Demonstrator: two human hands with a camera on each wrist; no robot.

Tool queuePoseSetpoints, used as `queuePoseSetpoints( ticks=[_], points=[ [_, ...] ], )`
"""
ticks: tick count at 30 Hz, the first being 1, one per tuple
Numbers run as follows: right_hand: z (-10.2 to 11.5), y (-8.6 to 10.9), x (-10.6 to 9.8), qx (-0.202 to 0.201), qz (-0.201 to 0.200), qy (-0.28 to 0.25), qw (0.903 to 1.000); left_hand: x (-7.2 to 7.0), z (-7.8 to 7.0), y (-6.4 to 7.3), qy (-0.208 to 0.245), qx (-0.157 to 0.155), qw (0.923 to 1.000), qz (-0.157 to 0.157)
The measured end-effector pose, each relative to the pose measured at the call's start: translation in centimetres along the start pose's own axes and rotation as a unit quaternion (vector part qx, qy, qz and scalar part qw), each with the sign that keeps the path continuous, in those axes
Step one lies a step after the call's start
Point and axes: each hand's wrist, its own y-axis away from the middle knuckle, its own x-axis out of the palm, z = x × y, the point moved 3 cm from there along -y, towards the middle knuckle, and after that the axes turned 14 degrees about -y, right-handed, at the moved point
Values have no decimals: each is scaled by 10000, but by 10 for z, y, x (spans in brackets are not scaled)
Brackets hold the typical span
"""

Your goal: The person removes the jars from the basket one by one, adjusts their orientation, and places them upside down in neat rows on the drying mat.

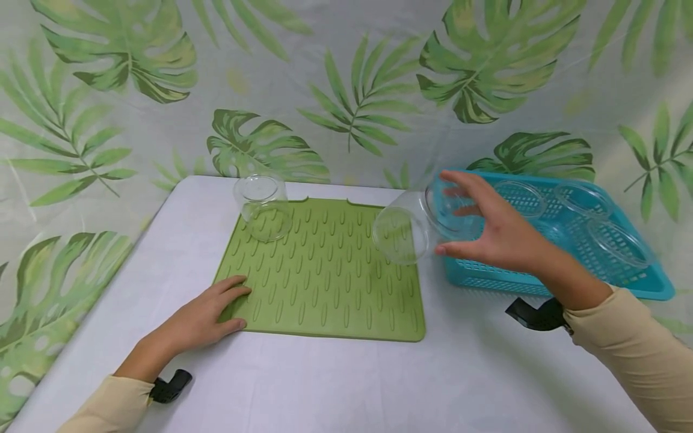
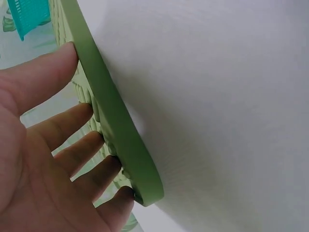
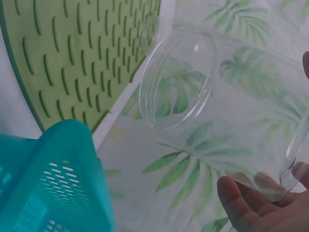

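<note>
Head view: right hand (image 1: pixel 500 231), fingers curled, grasps tilted transparent tumbler (image 1: pixel 414 222) near turquoise basket (image 1: pixel 487 278); left hand (image 1: pixel 203 316), fingers loosely extended, touches green mat (image 1: pixel 325 276) bearing second tumbler (image 1: pixel 265 207).

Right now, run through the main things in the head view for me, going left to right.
Left hand → clear cup on the green mat's far left corner → tilted clear cup in the right hand → blue basket.
</note>
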Motion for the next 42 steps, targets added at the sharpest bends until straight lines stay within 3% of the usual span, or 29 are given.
queuePoseSetpoints(
  ticks=[11, 22, 42],
  points=[
    [9, -8, 1, 159, 290, 31, 9994, -2, -2, 0, -70, 15, 10000, -33],
    [6, -33, 10, 290, 643, 193, 9973, 0, 0, 1, 79, 97, 9999, -83],
    [0, -78, 52, 188, 1267, 110, 9917, 3, -1, 0, 137, 54, 9998, -163]
  ],
)
